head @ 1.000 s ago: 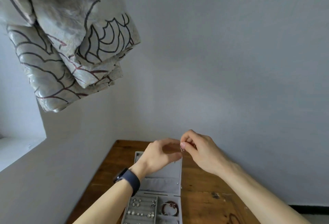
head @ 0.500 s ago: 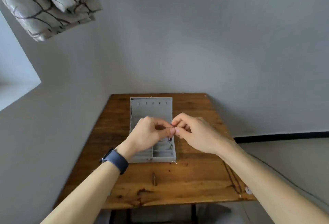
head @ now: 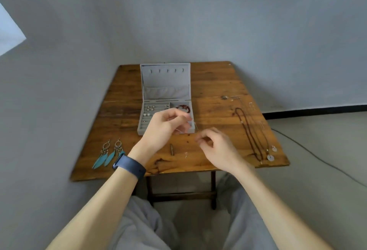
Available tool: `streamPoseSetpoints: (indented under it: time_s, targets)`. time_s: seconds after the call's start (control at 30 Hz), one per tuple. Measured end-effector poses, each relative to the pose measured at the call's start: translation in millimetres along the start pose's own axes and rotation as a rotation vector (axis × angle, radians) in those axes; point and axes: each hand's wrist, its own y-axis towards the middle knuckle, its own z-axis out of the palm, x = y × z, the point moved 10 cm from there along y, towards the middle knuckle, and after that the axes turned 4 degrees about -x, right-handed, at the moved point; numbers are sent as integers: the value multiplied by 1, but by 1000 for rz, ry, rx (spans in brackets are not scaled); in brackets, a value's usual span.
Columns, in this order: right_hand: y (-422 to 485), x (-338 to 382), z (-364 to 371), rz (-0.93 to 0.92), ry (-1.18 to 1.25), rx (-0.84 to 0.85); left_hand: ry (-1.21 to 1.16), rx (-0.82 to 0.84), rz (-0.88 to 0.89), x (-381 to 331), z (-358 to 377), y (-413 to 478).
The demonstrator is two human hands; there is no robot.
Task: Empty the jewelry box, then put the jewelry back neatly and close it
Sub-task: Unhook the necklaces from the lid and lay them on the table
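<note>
1. The jewelry box (head: 140, 130) stands in the far middle of the tabletop (head: 216, 83), with its lid (head: 165, 79) folded back to the far side, so all compartments are reachable from the near side.
2. The emptying looks only partly done. The feather earrings (head: 108, 155) lie at the near left of the tabletop and a cord necklace (head: 251, 134) is stretched along the right side. They are well apart, probably so that nothing gets tangled.
3. A red bracelet (head: 183, 107) is in the far right compartment of the box, and stud earrings (head: 150, 108) sit in the rolls on the left.
4. The left hand (head: 164, 128) hovers over the near part of the box and the right hand (head: 218, 147) just right of it, over the bare wood.
5. Both hands have curled fingers (head: 206, 133) with thumb against forefinger, a narrow pinch. They seem to hold a fine chain (head: 196, 126) between them, but the chain is faint and blurred.
6. The visible bit of chain hangs just below the left fingertips, near the right front corner of the box, and runs toward the right fingertips.
7. I judge two hands are used because so thin a chain knots easily.
</note>
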Motion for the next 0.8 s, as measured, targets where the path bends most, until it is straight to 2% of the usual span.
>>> streamPoseSetpoints:
  time_s: [0.23,0.43,0.8]
  targets:
    - [-30,-59,20,388,545,-47,-92,-4,-77,12,-2,-7]
    - [-43,-68,24,493,880,-108,-152,-19,-125,26,-2,-4]
    - [-53,-70,28,540,1003,-126,-154,-45,-171,44,-8,-7]
